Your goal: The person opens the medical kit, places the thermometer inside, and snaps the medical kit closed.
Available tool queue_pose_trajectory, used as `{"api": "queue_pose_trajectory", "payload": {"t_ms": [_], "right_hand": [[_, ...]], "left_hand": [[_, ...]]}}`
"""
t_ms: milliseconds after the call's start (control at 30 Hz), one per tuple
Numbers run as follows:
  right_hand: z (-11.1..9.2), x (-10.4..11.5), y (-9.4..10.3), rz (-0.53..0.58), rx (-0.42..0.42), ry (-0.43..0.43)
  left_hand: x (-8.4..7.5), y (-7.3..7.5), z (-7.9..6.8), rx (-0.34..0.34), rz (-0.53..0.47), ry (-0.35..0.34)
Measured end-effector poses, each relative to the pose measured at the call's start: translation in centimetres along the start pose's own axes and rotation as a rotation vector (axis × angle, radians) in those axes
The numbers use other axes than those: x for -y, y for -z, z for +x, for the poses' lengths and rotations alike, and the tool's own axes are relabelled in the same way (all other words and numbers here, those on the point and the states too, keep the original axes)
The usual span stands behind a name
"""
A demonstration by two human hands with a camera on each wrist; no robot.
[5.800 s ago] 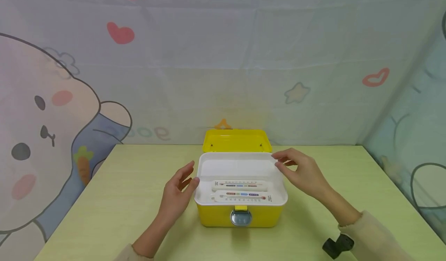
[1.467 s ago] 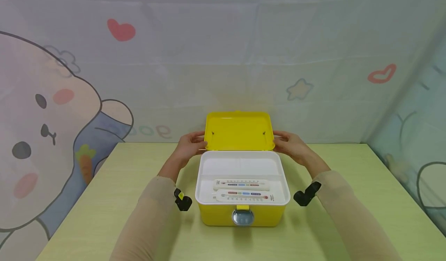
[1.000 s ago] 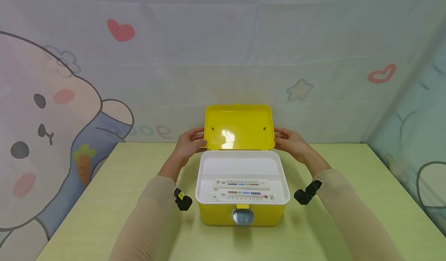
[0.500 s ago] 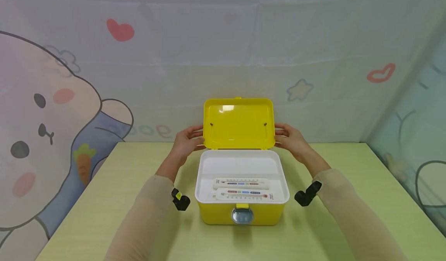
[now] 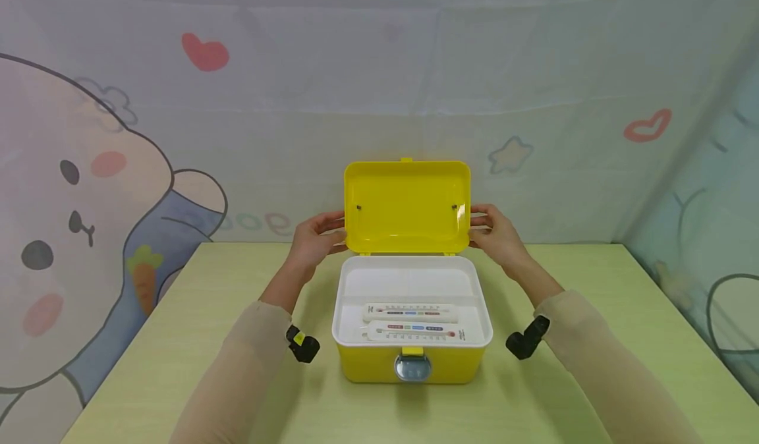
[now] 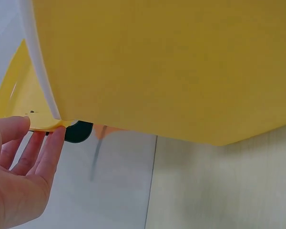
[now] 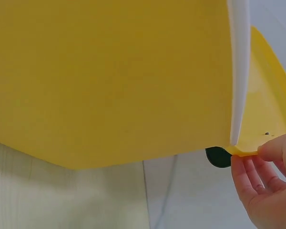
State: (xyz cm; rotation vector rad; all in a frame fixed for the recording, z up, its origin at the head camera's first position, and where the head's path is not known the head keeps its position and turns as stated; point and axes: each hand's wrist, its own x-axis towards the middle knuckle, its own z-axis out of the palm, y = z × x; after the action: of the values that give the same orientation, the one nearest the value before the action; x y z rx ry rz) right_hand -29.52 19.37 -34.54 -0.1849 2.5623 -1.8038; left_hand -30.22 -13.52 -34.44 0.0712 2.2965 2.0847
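Observation:
A yellow storage box [image 5: 356, 366] with a silvery front latch [image 5: 413, 367] stands on the table. Its yellow lid [image 5: 407, 207] is raised to near upright at the back. My left hand [image 5: 313, 238] pinches the lid's left side; in the left wrist view the thumb [image 6: 20, 125] lies on the edge with the fingers beneath. On the other side my right hand [image 5: 497, 238] pinches the lid's right edge the same way, seen by its thumb [image 7: 272, 147] in the right wrist view. A white tray [image 5: 409, 274] fills the box top and holds two white thermometers, one [image 5: 410, 312] behind the other [image 5: 415, 331].
The pale wooden table [image 5: 178, 365] ends just behind the box, against a cloth backdrop [image 5: 332, 101] printed with a cartoon animal and hearts. Black wrist cameras [image 5: 304, 345] hang from both sleeves.
Both hands have gone from beside the tray to the lid's sides. They have swung the lid up from leaning far back to near upright; box and thermometers stay put.

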Motion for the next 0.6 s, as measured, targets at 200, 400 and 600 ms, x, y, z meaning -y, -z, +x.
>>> {"api": "queue_pose_trajectory", "payload": {"t_ms": [200, 400, 600], "right_hand": [[-0.5, 0.4, -0.3, -0.060, -0.054, 0.037], [-0.9, 0.7, -0.3, -0.046, -0.102, 0.049], [-1.6, 1.3, -0.2, -0.027, -0.127, 0.082]], "left_hand": [[-0.5, 0.3, -0.8, 0.010, -0.015, -0.025], [-0.9, 0.4, -1.4, -0.002, -0.001, -0.036], [-1.3, 0.3, -2.0, -0.013, 0.006, -0.044]]}}
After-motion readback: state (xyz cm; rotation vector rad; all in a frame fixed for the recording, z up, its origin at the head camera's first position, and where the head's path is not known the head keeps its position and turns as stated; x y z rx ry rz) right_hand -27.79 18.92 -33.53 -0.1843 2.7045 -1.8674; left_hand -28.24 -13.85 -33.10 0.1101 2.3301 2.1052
